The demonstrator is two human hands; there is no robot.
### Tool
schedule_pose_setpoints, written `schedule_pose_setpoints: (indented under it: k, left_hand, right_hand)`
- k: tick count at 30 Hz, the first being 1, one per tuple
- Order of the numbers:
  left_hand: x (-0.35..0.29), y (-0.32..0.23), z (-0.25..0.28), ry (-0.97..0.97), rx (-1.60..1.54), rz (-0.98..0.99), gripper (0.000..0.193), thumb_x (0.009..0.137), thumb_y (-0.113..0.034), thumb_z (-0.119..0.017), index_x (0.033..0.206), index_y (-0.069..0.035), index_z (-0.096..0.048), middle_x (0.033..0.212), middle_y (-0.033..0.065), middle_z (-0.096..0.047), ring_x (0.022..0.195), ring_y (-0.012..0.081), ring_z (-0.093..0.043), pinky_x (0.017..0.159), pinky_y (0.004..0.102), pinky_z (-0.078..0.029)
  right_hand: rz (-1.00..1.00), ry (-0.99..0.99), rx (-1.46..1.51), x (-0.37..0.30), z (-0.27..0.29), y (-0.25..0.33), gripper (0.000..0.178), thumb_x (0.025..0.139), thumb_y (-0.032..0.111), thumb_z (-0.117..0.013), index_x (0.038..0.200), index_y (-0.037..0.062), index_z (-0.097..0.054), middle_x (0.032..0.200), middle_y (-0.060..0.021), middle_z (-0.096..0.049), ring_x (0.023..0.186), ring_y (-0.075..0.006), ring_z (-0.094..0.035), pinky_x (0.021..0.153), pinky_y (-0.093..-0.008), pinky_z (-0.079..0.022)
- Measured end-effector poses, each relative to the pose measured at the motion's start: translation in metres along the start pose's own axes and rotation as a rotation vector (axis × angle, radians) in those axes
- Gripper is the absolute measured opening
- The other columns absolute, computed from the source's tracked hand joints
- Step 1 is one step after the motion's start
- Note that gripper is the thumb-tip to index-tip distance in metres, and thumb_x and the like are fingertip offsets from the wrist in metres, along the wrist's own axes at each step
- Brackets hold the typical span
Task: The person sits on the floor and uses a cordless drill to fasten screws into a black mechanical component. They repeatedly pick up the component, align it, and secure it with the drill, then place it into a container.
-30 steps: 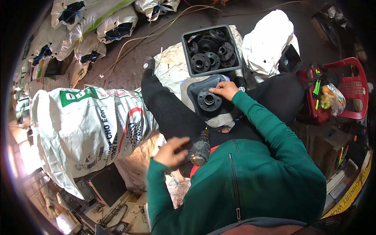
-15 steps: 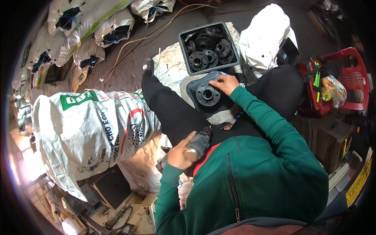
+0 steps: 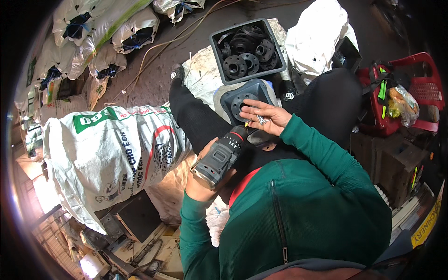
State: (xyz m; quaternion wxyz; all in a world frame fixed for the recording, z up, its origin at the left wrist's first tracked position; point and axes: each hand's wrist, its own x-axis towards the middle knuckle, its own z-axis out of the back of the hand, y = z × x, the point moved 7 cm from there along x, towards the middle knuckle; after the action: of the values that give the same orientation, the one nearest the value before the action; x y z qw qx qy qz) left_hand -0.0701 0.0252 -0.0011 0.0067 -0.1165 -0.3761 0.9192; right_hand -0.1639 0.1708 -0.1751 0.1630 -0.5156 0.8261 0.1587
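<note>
My left hand (image 3: 198,188) is wrapped around the grip of a grey and black cordless drill (image 3: 216,161). Its tip points up and right, close to the fingers of my right hand (image 3: 278,116). That hand is turned palm up, with several small silver screws (image 3: 262,120) lying on its fingers. Just beyond it, a round black flange (image 3: 237,106) with a ring of holes sits on a black square base (image 3: 259,90) between my legs; my fingers cover part of it.
Beyond the base stands a grey crate (image 3: 215,55) heaped with black flanges (image 3: 234,66). A large white sack (image 3: 112,154) lies at left, a white bag (image 3: 318,39) at far right. A red plastic chair (image 3: 422,91) holds a plastic bag (image 3: 404,106). Cables cross the floor.
My right hand has left the flange's edge, come nearer and turned palm up, showing screws. The drill in my left hand has risen and swung toward the right hand.
</note>
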Motion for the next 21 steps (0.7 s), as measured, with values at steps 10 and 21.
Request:
schedule_pose_setpoints:
  k: [10,21]
  left_hand:
    - [0.01,-0.008,-0.007,-0.002,0.045,-0.046,0.069,0.071,-0.012,-0.079,0.131,0.0,-0.046,0.129,0.0162,-0.053,0.115,0.0276,-0.056,0.097,0.0346,-0.044]
    - [0.005,-0.009,0.008,-0.003,0.028,0.019,0.066,0.069,-0.012,-0.079,0.127,0.002,-0.05,0.121,0.0157,-0.059,0.11,0.0266,-0.059,0.096,0.0356,-0.045]
  right_hand:
    - [-0.053,0.092,0.022,0.003,-0.006,-0.007,0.038,0.098,0.014,-0.044,0.133,0.0003,-0.045,0.123,-0.0161,-0.058,0.12,-0.0277,-0.054,0.098,-0.0421,-0.048]
    - [-0.08,0.049,-0.11,0.001,0.004,-0.011,0.035,0.097,0.018,-0.05,0.126,-0.0008,-0.051,0.113,-0.0135,-0.062,0.105,-0.0229,-0.062,0.086,-0.0371,-0.056]
